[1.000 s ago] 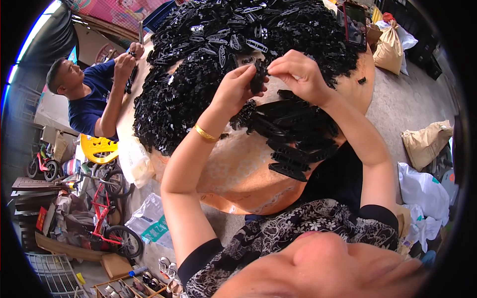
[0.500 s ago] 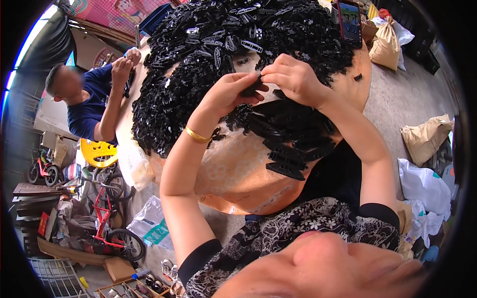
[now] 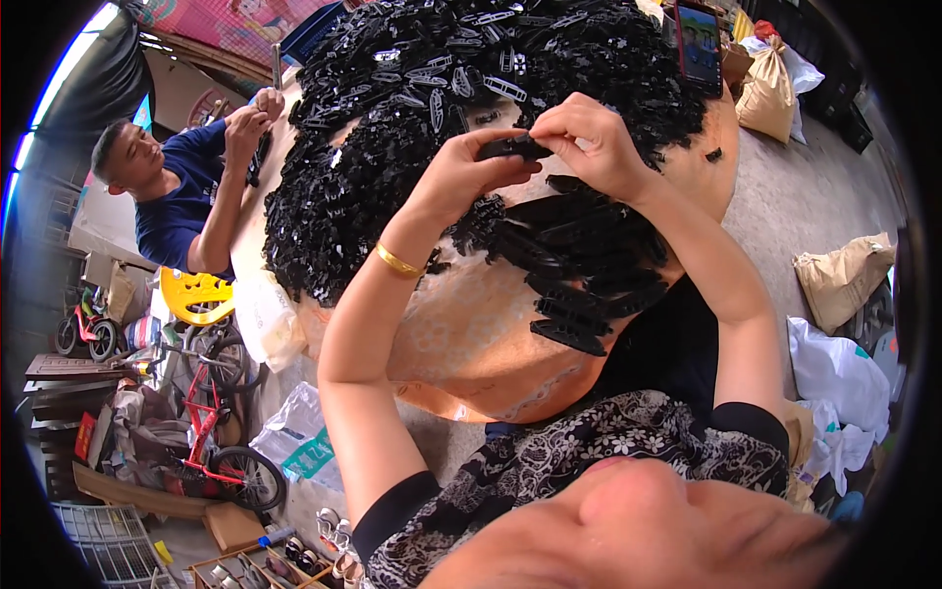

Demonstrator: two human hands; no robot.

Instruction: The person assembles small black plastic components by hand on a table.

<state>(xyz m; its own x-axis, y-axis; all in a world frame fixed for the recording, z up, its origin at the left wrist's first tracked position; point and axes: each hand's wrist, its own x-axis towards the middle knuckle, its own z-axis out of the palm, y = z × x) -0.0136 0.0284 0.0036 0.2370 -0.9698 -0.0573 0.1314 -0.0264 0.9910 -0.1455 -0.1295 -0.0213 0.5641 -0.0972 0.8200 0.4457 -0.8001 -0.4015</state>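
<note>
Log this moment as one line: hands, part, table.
left hand: holds black part | right hand: fingertips at part's right end | table: black heap, phone right of heap

background clutter, left and right.
left: yellow plastic seat (image 3: pixel 191 285), red bicycle (image 3: pixel 203 417) below it, small red balance bike (image 3: pixel 86 332) farther out; wire rack (image 3: pixel 113 543), cardboard box (image 3: pixel 233 528) and shoes (image 3: pixel 334 531) at the bottom; pink patterned sheet (image 3: pixel 221 34) up top. right: phone (image 3: pixel 699 51) near the top, screen lit; tied tan sack (image 3: pixel 765 95) with a white bag (image 3: pixel 806 77) behind it, dark crates (image 3: pixel 854 126) beyond, another tan sack (image 3: pixel 839 280) lower down, white bags (image 3: pixel 836 373) just below that.
</note>
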